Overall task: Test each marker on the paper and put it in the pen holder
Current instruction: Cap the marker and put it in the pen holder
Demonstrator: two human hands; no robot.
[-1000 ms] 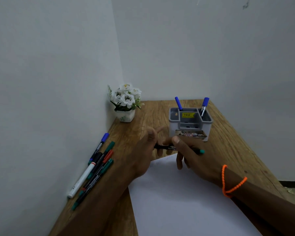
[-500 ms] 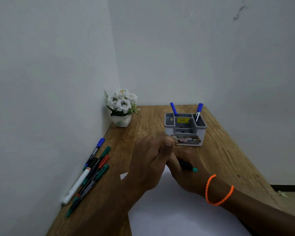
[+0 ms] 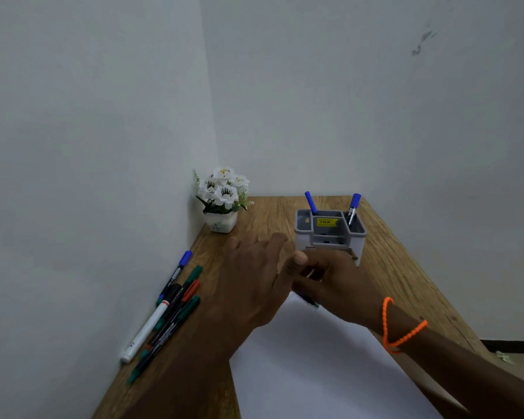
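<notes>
**Marker at the paper's far edge**

The right hand [image 3: 336, 285] holds a green marker [image 3: 307, 300] low over the paper [image 3: 315, 367], just before the pen holder [image 3: 330, 234] — testing looks about to start. The left hand [image 3: 254, 282] hovers beside it, fingers spread, partly hiding the grip. Next: a short stroke, then the holder. Spare markers [image 3: 170, 306] wait left of it.

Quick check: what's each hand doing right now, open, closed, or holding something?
Left hand: open, fingers stretched out above the desk, holding nothing visible.
Right hand: holding a dark marker at the top edge of the paper.
</notes>
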